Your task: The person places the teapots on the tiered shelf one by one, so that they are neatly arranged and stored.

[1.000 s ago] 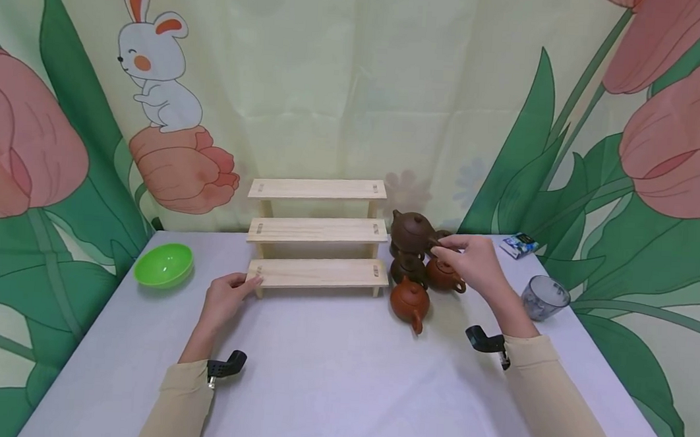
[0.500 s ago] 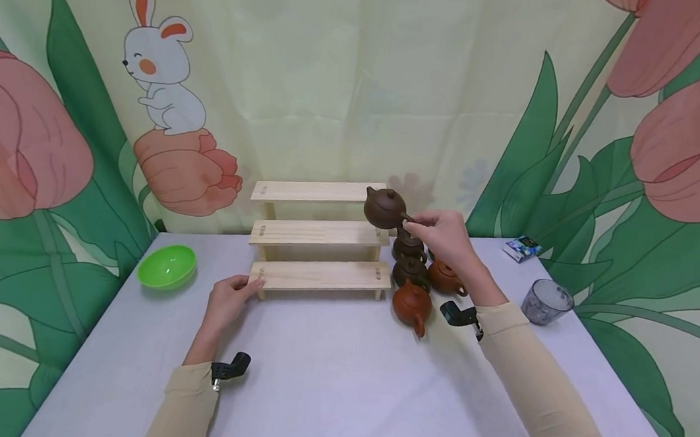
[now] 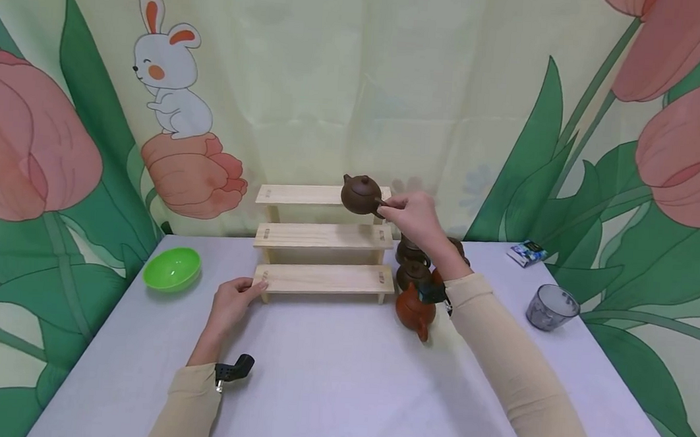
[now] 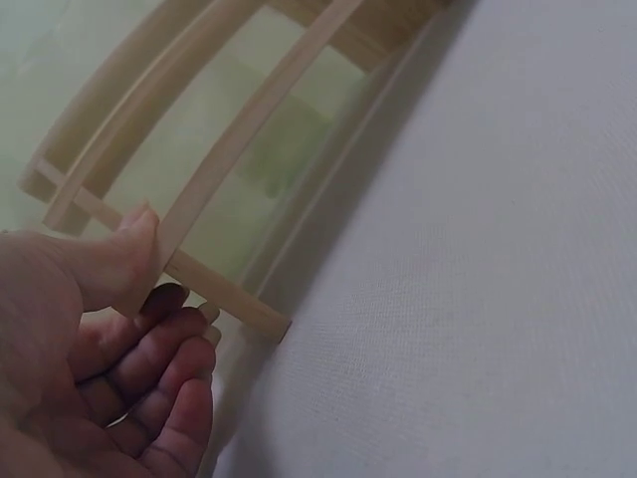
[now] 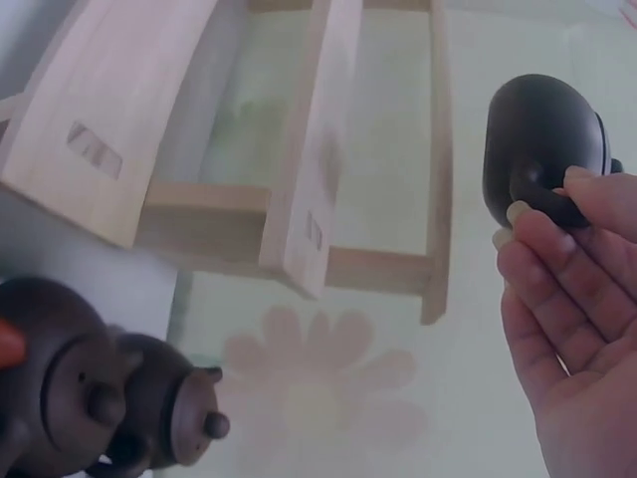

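My right hand (image 3: pixel 415 216) pinches the handle of a dark brown teapot (image 3: pixel 360 195), which is in the air in front of the right part of the top shelf. In the right wrist view, thumb and fingertips close on that teapot's handle (image 5: pixel 549 204). My left hand (image 3: pixel 230 304) grips the left end of the lowest board of a three-tier wooden stand (image 3: pixel 323 280); the left wrist view has the thumb on top and curled fingers beneath. Right of the stand, a reddish-brown teapot (image 3: pixel 414 309) and dark teapots (image 3: pixel 412 274) cluster on the table, partly hidden by my right arm.
On the left of the white-covered table (image 3: pixel 317 382) is a green bowl (image 3: pixel 172 269). A clear grey glass (image 3: pixel 552 307) and a small blue packet (image 3: pixel 527 253) lie near the right edge. Behind the stand hangs a printed curtain (image 3: pixel 296 110).
My right hand has lifted the dark brown teapot off the cluster and carried it left and up toward the top shelf. My left hand keeps its grip on the stand.
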Motion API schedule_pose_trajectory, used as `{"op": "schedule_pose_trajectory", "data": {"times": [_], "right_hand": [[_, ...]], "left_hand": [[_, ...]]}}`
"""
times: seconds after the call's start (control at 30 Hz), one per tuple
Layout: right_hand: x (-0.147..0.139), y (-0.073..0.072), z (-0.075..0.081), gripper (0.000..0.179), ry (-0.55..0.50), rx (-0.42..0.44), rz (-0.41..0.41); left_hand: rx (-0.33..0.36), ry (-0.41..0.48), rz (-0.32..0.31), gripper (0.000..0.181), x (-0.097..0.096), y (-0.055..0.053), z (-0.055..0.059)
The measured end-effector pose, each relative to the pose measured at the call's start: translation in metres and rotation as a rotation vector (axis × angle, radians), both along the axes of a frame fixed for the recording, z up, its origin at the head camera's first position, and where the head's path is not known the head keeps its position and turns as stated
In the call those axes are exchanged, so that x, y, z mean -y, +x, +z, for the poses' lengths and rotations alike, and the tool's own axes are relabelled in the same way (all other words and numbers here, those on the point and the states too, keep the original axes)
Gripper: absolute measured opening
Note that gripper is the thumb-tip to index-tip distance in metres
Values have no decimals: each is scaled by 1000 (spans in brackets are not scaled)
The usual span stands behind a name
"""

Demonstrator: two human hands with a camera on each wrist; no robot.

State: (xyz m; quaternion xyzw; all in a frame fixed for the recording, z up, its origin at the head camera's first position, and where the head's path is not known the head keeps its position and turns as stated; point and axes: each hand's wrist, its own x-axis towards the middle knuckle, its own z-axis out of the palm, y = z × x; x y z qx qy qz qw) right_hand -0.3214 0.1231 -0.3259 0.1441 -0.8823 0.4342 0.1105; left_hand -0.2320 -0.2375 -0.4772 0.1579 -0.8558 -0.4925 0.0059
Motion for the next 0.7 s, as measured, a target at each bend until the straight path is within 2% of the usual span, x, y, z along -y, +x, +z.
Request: {"op": "schedule_pose_trajectory", "data": {"times": [0.13,0.3,0.53,0.7], "right_hand": [[13,-7,-2,15,31,-44,-21],[32,-13,-8,16,24,-57,-36],[57,-21,-13,14,-19,-41,-69],[76,-30,-9,15,15,-27,-99]], "left_hand": [[-1,5,-3,51,-1,-1,-3],[-12,14,10,49,-1,-2,-4],[-16,25,-15,51,0,0,-1],[-6,29,-7,50,2,0,1]]}}
